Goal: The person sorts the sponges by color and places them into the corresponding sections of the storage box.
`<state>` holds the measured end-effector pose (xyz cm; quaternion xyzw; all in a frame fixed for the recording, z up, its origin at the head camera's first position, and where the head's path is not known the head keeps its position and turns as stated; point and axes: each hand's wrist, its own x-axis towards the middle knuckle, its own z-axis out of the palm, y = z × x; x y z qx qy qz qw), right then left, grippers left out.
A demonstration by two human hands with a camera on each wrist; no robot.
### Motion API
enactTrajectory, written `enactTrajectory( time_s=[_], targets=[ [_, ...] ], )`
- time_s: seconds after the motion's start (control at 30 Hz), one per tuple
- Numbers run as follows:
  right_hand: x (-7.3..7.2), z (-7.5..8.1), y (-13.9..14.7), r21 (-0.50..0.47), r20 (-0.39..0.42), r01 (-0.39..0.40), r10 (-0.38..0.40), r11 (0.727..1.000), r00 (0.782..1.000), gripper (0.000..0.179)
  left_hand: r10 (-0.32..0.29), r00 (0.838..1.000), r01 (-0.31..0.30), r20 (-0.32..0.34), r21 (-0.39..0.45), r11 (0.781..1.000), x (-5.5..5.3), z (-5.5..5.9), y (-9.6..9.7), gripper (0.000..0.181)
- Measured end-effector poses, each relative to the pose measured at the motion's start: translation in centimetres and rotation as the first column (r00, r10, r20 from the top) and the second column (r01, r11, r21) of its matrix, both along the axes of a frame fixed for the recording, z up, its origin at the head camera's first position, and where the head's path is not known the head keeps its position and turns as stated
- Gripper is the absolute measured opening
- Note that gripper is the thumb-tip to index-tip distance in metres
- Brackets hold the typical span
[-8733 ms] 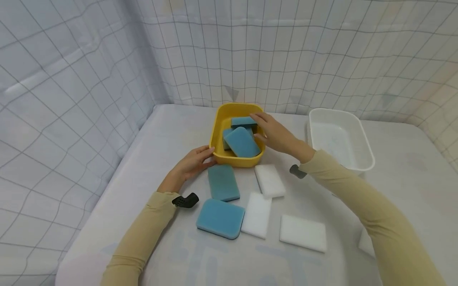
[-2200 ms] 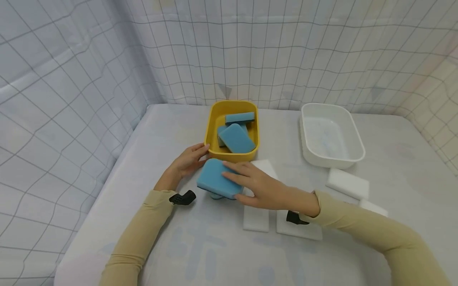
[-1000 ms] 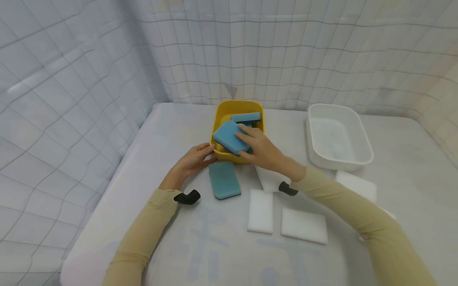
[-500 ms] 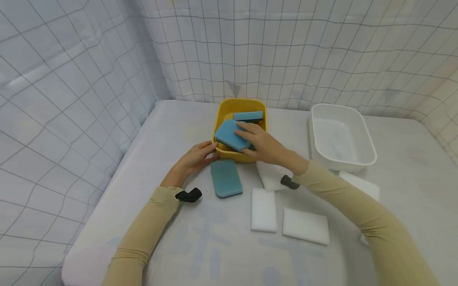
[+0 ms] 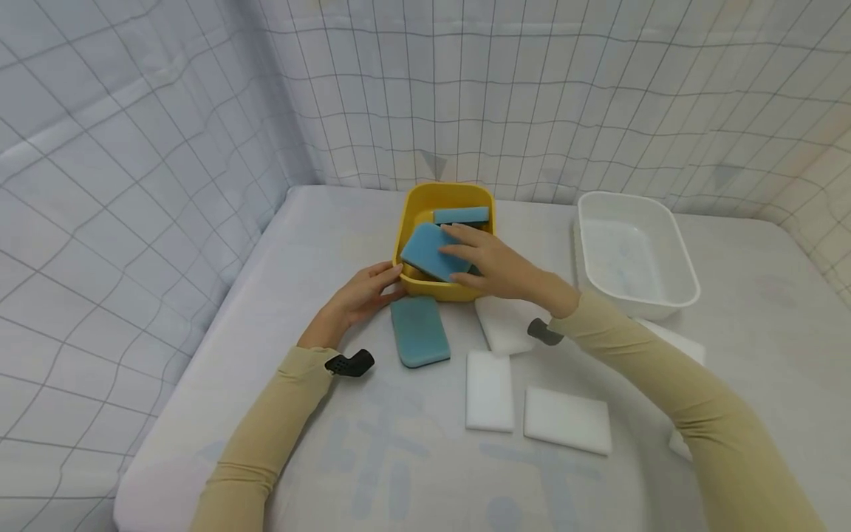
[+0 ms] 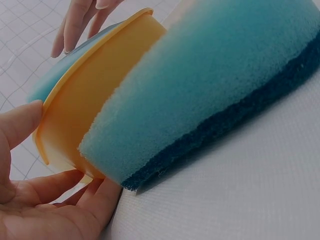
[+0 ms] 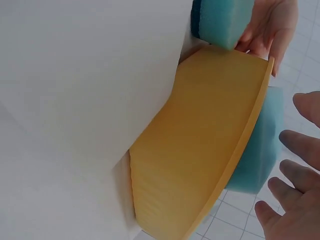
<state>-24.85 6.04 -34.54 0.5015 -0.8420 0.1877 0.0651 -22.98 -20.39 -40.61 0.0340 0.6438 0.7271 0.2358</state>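
Note:
In the head view a yellow plastic basin (image 5: 444,294) holds several blue sponges, the topmost one (image 5: 431,253) lying tilted against the basin's front left. My left hand (image 5: 362,295) grips the basin at its left front corner; the left wrist view shows the thumb on the rim and fingers under the side. Above the top sponge hovers my right hand (image 5: 495,264), its fingers spread and apart from the sponge in the right wrist view (image 7: 295,165). A teal sponge with a dark scouring layer (image 5: 420,332) lies flat on the table just in front of the basin.
White sponge blocks lie on the table: one by the basin (image 5: 505,325), one nearer (image 5: 489,391), another to its right (image 5: 567,420). More are partly hidden under the right sleeve. A white basin (image 5: 678,295) stands at the back right. Gridded curtains surround the table.
The right hand has carried a blue sponge from the table into the yellow basin and let go, its fingers now lifted off. The left hand stays at the basin's corner.

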Motion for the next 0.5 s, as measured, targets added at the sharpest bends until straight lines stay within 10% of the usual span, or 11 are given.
enactTrajectory(
  time_s=[0.5],
  targets=[
    [0.73,-0.71,0.55,-0.031,0.039,0.033,-0.032,0.999,0.999,0.047,0.003,1.0,-0.003,0.006,-0.015,1.0,-0.27,-0.02,-0.02,0.055]
  ],
)
